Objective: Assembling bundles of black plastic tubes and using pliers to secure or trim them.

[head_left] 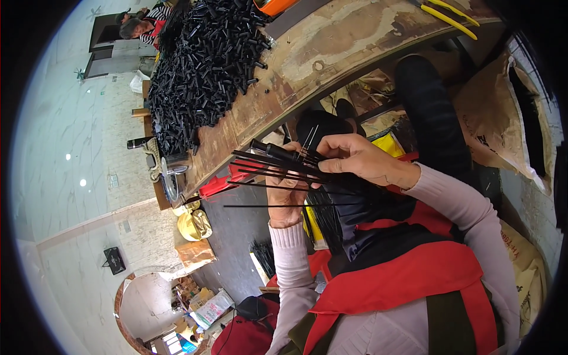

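My right hand [364, 160] is closed, its thumb and fingers pinching several thin black rods [278, 173] that fan out toward the left. Just behind them is my left hand [287, 198], partly covered by the rods, with its fingers curled around a short black tube [278, 151]. A few fine dark strands [309, 137] stand up where the two hands meet. Both hands are held close together above my lap, off the near edge of the wooden table [331, 41]. The fingertips of my left hand are mostly hidden.
A large heap of short black tubes [207, 65] covers the table's left part. Yellow-handled pliers [452, 22] and an orange container [275, 6] lie farther along. More black rods [325, 216] are below my hands. Sacks [503, 112] stand at right; another person [142, 28] is beyond the heap.
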A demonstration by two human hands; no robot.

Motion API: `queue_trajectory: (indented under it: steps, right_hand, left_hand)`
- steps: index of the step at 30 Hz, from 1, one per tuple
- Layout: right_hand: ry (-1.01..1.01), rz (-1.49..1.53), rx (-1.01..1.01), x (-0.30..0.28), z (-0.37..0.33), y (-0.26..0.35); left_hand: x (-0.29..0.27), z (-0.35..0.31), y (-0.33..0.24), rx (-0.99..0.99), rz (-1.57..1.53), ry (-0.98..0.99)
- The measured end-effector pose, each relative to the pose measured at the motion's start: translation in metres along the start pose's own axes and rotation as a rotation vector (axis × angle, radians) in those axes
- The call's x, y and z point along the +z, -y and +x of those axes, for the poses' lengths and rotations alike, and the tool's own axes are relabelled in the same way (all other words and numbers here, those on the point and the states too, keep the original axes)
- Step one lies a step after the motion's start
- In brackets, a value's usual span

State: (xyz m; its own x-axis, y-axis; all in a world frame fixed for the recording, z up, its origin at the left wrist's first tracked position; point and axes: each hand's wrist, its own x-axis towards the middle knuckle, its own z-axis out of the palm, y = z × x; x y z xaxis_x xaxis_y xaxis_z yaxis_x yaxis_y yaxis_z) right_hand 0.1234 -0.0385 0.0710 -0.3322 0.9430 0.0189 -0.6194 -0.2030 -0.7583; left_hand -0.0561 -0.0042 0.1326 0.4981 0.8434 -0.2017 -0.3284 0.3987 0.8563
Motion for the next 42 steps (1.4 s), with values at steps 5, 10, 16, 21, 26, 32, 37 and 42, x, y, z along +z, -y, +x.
queue_trajectory:
  steps: [5, 10, 16, 21, 26, 32, 37, 42]
  right_hand:
    - [-0.096, -0.015, -0.096, 0.008, -0.004, -0.005]
    - [-0.044, 0.032, -0.005, 0.004, -0.003, -0.001]
    - [0.002, 0.273, 0.209, -0.008, 0.002, 0.003]
    - [0.028, 0.399, 0.344, -0.012, 0.000, 0.010]
    - [-0.123, 0.350, 0.033, 0.011, -0.016, 0.005]
    - [-0.369, 0.292, -0.173, 0.011, -0.005, -0.008]
    - [-0.354, 0.243, -0.277, 0.026, -0.009, -0.008]
    - [-0.341, 0.192, -0.257, 0.027, -0.004, -0.002]
  left_hand:
    - [-0.005, 0.001, 0.007, 0.050, 0.036, -0.111]
    - [-0.009, -0.001, 0.003, 0.017, 0.003, -0.009]
    - [-0.007, 0.006, 0.007, 0.076, -0.003, 0.032]
    - [-0.015, 0.013, 0.003, -0.029, 0.007, 0.177]
    - [-0.011, 0.029, 0.033, 0.051, -0.363, 0.255]
    - [0.026, 0.022, 0.031, 0.190, 0.099, -0.098]
    - [0.055, 0.006, 0.011, 0.339, 0.383, -0.261]
    - [0.033, 0.011, 0.016, 0.362, 0.408, -0.294]
